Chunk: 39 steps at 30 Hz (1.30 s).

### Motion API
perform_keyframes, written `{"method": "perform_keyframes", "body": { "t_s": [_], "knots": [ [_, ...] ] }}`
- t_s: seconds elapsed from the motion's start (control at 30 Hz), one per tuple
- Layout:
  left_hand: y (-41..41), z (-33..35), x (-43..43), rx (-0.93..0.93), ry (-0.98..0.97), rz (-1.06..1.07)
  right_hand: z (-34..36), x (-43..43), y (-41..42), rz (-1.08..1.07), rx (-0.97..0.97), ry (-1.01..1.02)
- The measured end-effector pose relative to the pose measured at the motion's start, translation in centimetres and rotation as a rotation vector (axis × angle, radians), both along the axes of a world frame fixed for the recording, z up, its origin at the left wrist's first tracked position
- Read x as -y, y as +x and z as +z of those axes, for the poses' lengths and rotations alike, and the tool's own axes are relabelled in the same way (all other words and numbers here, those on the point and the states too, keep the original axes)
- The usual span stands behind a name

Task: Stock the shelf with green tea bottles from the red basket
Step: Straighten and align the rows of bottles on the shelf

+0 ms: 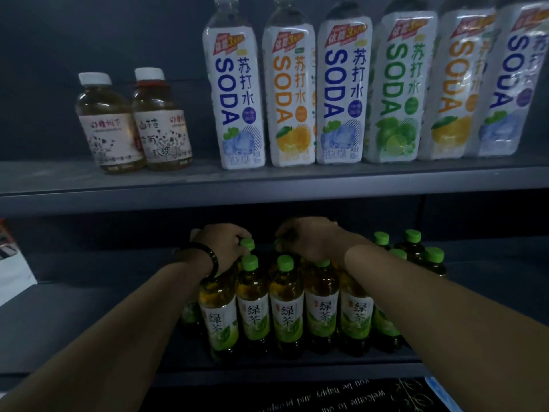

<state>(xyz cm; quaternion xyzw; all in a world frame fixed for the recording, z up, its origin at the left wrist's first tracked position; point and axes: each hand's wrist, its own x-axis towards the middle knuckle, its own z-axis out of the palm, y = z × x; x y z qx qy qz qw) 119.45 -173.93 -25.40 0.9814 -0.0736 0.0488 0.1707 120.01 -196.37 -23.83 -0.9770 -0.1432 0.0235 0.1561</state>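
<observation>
Reaching into the lower shelf [89, 322], we have both hands over the back row of green tea bottles [288, 310]. On the left, our left hand [221, 248], the one with the dark bracelet [208, 260], curls its fingers round the top of a bottle at the back, and the green cap [248, 243] peeks out beside the fingers. In the middle, the front row stands straight with its labels facing us. On the right, our right hand [309, 239] bends down over another bottle top, but we cannot tell if its fingers are gripping or just resting. More bottles [413, 248] stand a little apart, further right. The red basket is not in view. To do this well, we think we should set the bottles down gently, keep them straight, and push them close to their neighbours without knocking the front row over.
</observation>
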Motion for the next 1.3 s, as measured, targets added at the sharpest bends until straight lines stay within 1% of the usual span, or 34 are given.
{"method": "perform_keyframes", "body": {
  "t_s": [0.1, 0.13, 0.23, 0.33, 0.4, 0.5, 0.53, 0.67, 0.73, 0.8, 0.83, 0.87, 0.97, 1.03, 1.13, 1.2, 1.3],
  "knots": [
    [-0.1, 0.5, 0.4, -0.003, 0.096, -0.050, -0.1, -0.1, 0.3, -0.012, -0.003, -0.030],
    [-0.2, 0.6, 0.4, -0.007, 0.100, -0.072, -0.2, -0.1, 0.4, -0.017, -0.014, -0.031],
    [-0.3, 0.4, 0.5, 0.011, 0.068, -0.100, -0.1, -0.2, 0.4, -0.020, -0.043, -0.032],
    [-0.2, 0.1, 0.3, 0.033, 0.050, -0.070, -0.1, -0.3, 0.5, -0.024, -0.044, -0.040],
    [0.2, 0.0, 0.1, -0.003, 0.020, -0.056, -0.1, -0.5, 0.3, -0.020, -0.052, -0.023],
    [0.6, 0.3, -0.3, -0.116, -0.109, -0.078, 0.2, -1.4, -0.2, 0.009, -0.044, 0.032],
    [0.6, 0.5, -0.7, -0.123, -0.125, -0.082, 0.3, -2.0, -0.4, 0.022, -0.032, 0.048],
    [0.3, 0.8, -4.6, 0.016, -0.149, 0.012, 0.6, -4.7, -1.3, 0.091, 0.017, 0.076],
    [-0.4, 0.5, -7.0, 0.101, -0.083, 0.077, 0.6, -6.4, -1.5, 0.134, 0.034, 0.043],
    [-1.6, -0.2, -9.2, 0.241, -0.048, 0.119, 0.6, -8.1, -1.5, 0.154, 0.024, -0.004],
    [-2.1, -0.9, -10.1, 0.290, -0.078, 0.127, 0.6, -8.9, -1.4, 0.156, 0.019, -0.028],
    [-2.8, -1.7, -10.9, 0.300, -0.129, 0.113, 0.5, -9.6, -1.2, 0.153, 0.019, -0.041],
    [-3.6, -4.7, -12.4, 0.129, -0.371, 0.072, 0.2, -11.1, -0.6, 0.136, 0.033, -0.042],
    [-3.3, -6.5, -13.2, 0.092, -0.503, 0.081, -0.2, -11.6, -0.2, 0.119, 0.016, -0.051],
    [-2.8, -8.6, -13.3, 0.003, -0.582, 0.055, -0.5, -12.1, 0.4, 0.105, -0.017, 0.013],
    [-2.5, -9.9, -13.0, -0.002, -0.627, 0.047, -0.6, -12.5, 0.4, 0.110, -0.030, 0.062],
    [-2.1, -11.0, -12.6, 0.010, -0.723, 0.045, -0.7, -13.1, 0.9, 0.117, -0.008, 0.035]
  ]
}}
